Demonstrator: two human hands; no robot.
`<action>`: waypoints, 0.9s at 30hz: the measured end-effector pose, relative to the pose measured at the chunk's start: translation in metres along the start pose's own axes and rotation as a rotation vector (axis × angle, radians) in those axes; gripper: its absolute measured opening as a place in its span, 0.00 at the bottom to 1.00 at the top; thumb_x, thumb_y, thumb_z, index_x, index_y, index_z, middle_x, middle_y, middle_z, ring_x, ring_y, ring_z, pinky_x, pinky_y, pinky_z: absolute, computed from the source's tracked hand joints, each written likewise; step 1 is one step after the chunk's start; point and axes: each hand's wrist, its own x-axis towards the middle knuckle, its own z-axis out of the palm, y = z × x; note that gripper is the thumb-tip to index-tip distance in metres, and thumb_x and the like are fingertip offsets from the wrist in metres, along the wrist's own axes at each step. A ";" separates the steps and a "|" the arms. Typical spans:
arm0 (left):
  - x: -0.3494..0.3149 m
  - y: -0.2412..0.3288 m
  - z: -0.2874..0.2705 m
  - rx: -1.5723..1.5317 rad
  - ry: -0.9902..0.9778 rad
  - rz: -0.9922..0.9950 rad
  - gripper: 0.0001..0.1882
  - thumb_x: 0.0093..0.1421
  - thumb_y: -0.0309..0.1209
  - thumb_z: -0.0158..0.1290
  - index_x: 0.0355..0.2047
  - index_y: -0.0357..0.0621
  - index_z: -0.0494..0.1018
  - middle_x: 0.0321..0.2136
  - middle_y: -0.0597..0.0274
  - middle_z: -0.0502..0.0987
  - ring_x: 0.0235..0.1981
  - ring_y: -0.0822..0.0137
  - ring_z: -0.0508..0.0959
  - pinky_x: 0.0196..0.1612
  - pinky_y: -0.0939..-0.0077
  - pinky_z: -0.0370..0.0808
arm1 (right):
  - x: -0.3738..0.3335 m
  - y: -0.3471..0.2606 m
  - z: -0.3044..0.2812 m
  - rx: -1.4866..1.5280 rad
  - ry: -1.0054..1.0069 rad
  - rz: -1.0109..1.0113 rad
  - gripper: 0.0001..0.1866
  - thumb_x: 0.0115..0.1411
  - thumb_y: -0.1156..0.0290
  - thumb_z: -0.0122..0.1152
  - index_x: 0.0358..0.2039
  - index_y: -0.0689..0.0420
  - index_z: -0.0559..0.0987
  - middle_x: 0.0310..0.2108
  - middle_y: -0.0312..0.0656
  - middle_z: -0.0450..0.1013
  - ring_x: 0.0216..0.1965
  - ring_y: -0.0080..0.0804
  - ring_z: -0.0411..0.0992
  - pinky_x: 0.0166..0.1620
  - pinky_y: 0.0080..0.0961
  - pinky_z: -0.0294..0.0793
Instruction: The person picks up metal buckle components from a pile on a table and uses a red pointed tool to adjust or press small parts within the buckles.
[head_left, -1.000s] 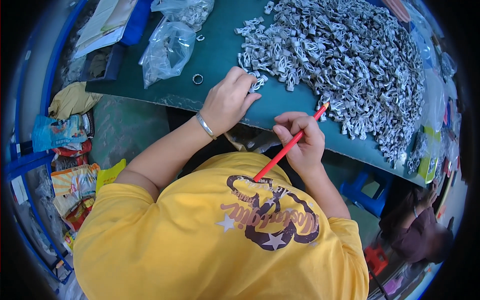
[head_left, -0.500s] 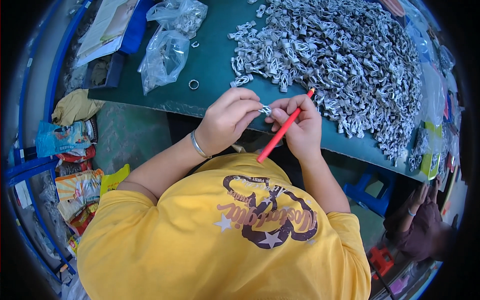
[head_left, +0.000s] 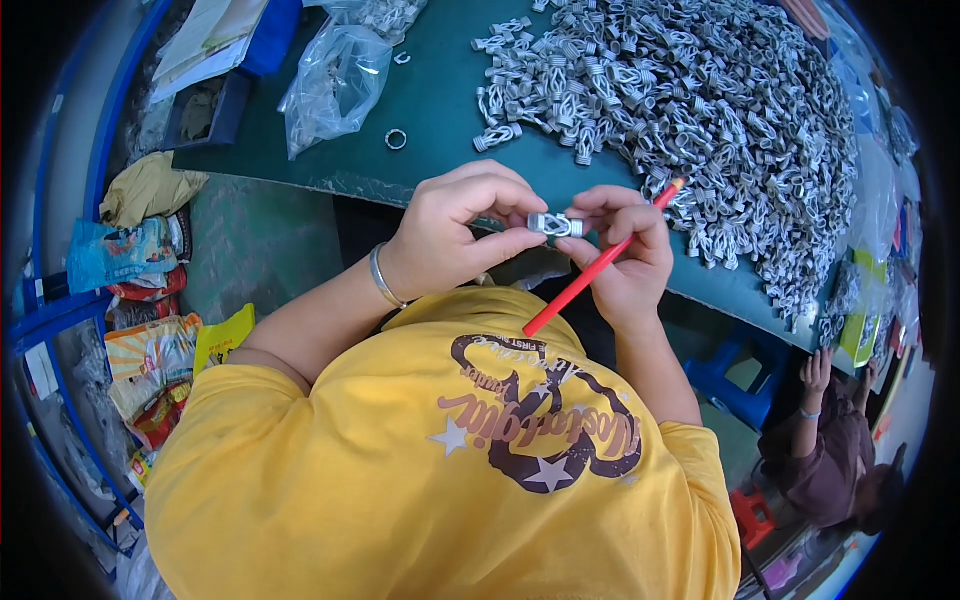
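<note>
Between both hands, just in front of the table's near edge, is a small grey metal fitting [head_left: 556, 225] with ribbed ends and an open, twisted-strand middle. My left hand [head_left: 470, 222] pinches its left end with thumb and fingers. At the other end, the fingertips of my right hand [head_left: 632, 255] grip it. A red pencil [head_left: 580, 294] is also held in my right hand, lying slantwise across the fingers. Beyond my right hand spreads a large pile of similar metal fittings [head_left: 690, 110].
On the green table [head_left: 440, 110] lie a loose metal ring [head_left: 396, 139] and a clear plastic bag [head_left: 340, 85]. A blue tray with papers [head_left: 205, 50] sits at the far left. Snack packets [head_left: 150, 355] fill the left side. A co-worker [head_left: 825, 450] and blue stool [head_left: 740, 385] are at right.
The fitting has turned and now shows lengthwise between my hands. My right hand moved slightly right with the pencil. The co-worker's hands, together before, are now apart.
</note>
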 end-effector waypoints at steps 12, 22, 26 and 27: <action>-0.016 -0.002 -0.005 -0.106 -0.142 -0.271 0.11 0.48 0.18 0.59 0.33 0.34 0.73 0.33 0.60 0.74 0.29 0.76 0.75 0.33 0.86 0.74 | -0.003 -0.007 0.012 -0.057 -0.040 -0.177 0.22 0.43 0.84 0.68 0.26 0.57 0.61 0.35 0.50 0.72 0.34 0.29 0.72 0.35 0.21 0.74; 0.018 -0.025 -0.020 0.683 0.226 -0.049 0.10 0.48 0.22 0.58 0.32 0.37 0.72 0.30 0.58 0.69 0.21 0.68 0.71 0.27 0.77 0.69 | -0.002 0.000 0.013 -0.193 -0.003 0.138 0.16 0.48 0.84 0.63 0.21 0.59 0.62 0.33 0.45 0.74 0.32 0.25 0.71 0.34 0.19 0.71; 0.019 -0.038 -0.021 0.828 0.163 -0.050 0.10 0.49 0.24 0.58 0.32 0.37 0.72 0.30 0.55 0.71 0.24 0.62 0.73 0.30 0.72 0.71 | 0.003 -0.004 0.006 -0.251 0.047 0.159 0.14 0.51 0.84 0.60 0.21 0.59 0.62 0.33 0.45 0.74 0.31 0.22 0.69 0.34 0.16 0.69; 0.019 -0.037 -0.022 0.754 0.144 -0.046 0.09 0.49 0.24 0.57 0.32 0.37 0.72 0.29 0.56 0.71 0.24 0.62 0.73 0.29 0.72 0.71 | 0.004 -0.006 0.005 -0.207 0.076 0.185 0.13 0.52 0.84 0.59 0.22 0.59 0.62 0.34 0.45 0.73 0.31 0.21 0.69 0.34 0.16 0.68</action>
